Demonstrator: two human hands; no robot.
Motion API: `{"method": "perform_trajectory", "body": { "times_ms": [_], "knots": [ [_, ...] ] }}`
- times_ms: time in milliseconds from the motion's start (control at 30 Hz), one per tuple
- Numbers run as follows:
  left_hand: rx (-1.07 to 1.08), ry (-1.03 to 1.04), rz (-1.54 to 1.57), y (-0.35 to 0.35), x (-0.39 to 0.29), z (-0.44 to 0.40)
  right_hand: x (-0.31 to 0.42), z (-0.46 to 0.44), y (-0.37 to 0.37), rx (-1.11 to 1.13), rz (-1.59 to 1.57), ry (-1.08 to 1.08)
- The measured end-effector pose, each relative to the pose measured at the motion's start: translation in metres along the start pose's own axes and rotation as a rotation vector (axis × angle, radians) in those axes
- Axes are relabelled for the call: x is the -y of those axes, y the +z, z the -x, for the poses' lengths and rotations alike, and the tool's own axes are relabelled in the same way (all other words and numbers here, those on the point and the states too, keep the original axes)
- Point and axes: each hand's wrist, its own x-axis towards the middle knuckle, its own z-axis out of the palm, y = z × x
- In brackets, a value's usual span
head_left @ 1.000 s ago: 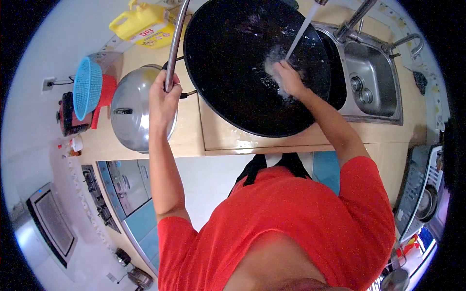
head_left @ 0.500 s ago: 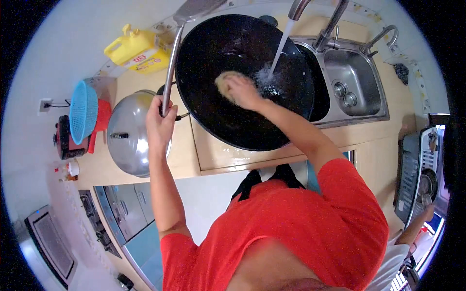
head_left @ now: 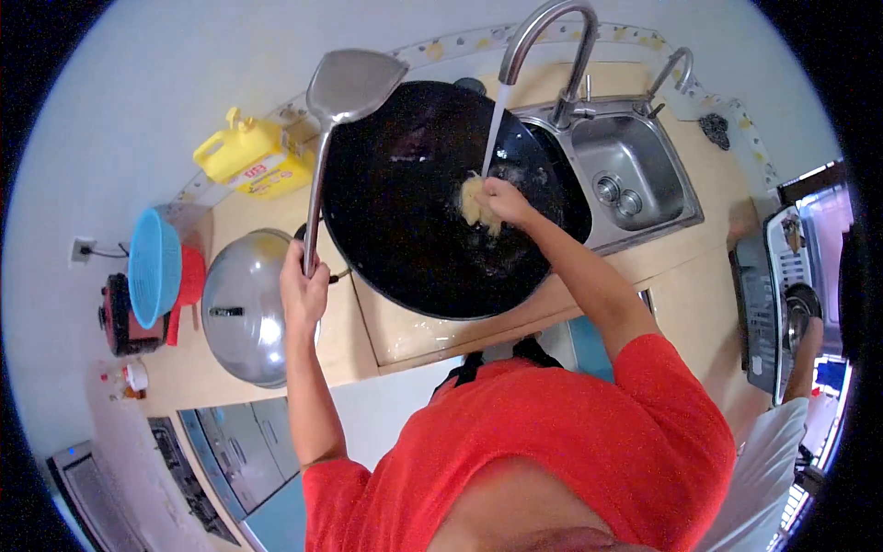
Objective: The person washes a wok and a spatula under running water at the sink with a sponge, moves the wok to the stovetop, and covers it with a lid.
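Observation:
My left hand [head_left: 304, 283] is wrapped round the handle of a long metal spatula [head_left: 354, 85], held upright with its blade at the top. Beneath and beside that hand lies a domed steel lid [head_left: 246, 308]. A large black wok [head_left: 405, 221] rests tilted over the left basin of the sink. Inside it my right hand [head_left: 506, 201] grips a pale yellowish scrubber [head_left: 479, 204], its fingers closed on it. Water runs from the curved faucet [head_left: 543, 23] into the wok close to that hand.
A yellow jug [head_left: 253, 156] stands at the back left. Further left are a blue basket [head_left: 154, 269], a red container [head_left: 191, 276] and a red-black cooker [head_left: 118, 313]. The steel sink basin [head_left: 635, 156] is to the right. Another person's arm [head_left: 805, 359] reaches towards a dish rack [head_left: 759, 313].
The view has shifted, showing the whole spatula blade and faucet. My right hand moved left across the wok with the scrubber, then back towards the stream. Another person's arm has appeared at the right.

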Motion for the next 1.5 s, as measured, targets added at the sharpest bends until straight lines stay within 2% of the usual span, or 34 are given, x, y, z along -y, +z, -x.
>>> {"method": "perform_trajectory", "body": {
  "times_ms": [100,233,267,333,467,533,600,667,733,767,867,933,1000,1067,1100,1167,1200,1267,1333,1400,1433,1500],
  "knots": [
    [0.018,-0.046,0.077,0.000,-0.001,0.001,-0.003,0.016,-0.015,0.044,-0.091,0.065],
    [-0.008,-0.099,0.176,0.002,0.009,-0.001,-0.026,0.023,-0.014,-0.122,0.144,-0.171],
    [-0.023,-0.126,0.215,0.001,0.017,-0.004,-0.022,0.030,-0.014,-0.106,0.156,-0.133],
    [0.001,-0.053,0.165,-0.001,0.032,-0.016,-0.013,0.039,-0.016,-0.080,0.174,-0.057],
    [0.062,0.014,0.187,-0.001,0.039,-0.040,-0.012,0.054,-0.019,-0.233,0.448,-0.229],
    [0.102,0.018,0.086,0.000,0.039,-0.058,-0.021,0.054,-0.022,-0.213,0.581,-0.250],
    [0.078,0.115,0.105,0.007,0.039,-0.071,-0.030,0.055,-0.027,-0.182,0.676,-0.276],
    [0.159,0.091,0.153,0.011,0.047,-0.086,-0.036,0.054,-0.030,-0.144,0.730,-0.305],
    [0.125,0.036,0.220,0.027,0.054,-0.093,-0.035,0.055,-0.029,-0.135,0.719,-0.238],
    [0.141,0.023,0.033,0.028,0.046,-0.098,-0.028,0.050,-0.032,-0.145,0.718,-0.221],
    [0.138,0.120,0.103,0.048,0.071,-0.108,-0.020,0.045,-0.022,-0.141,0.725,-0.162],
    [0.157,0.067,0.227,0.058,0.071,-0.108,-0.031,0.039,-0.006,-0.140,0.823,-0.155],
    [0.074,0.071,0.212,0.067,0.077,-0.111,-0.042,0.030,-0.008,-0.044,0.848,-0.190],
    [-0.062,0.212,0.107,0.070,0.080,-0.104,-0.053,0.017,-0.023,-0.010,0.757,-0.253],
    [-0.143,0.273,0.026,0.065,0.073,-0.097,-0.039,0.019,-0.037,-0.043,0.694,-0.231],
    [-0.298,0.389,-0.142,0.052,0.057,-0.076,-0.038,0.004,-0.039,-0.314,0.650,-0.091],
    [-0.231,0.211,-0.140,0.046,0.049,-0.061,-0.030,-0.001,-0.033,-0.442,0.618,-0.006],
    [-0.105,-0.144,-0.130,0.038,0.029,-0.022,-0.029,-0.003,-0.006,-0.395,0.574,-0.023],
    [0.010,-0.285,0.043,0.040,0.001,0.013,-0.037,-0.010,0.017,-0.273,0.718,-0.225],
    [0.066,-0.351,0.112,0.048,-0.003,0.042,-0.037,-0.017,0.018,-0.089,0.700,-0.325],
    [0.088,-0.393,0.097,0.049,-0.011,0.054,-0.048,-0.031,0.015,0.010,0.283,-0.299],
    [0.090,-0.425,0.113,0.052,-0.022,0.074,-0.030,-0.039,-0.003,0.181,-0.213,0.192]
  ]
}}
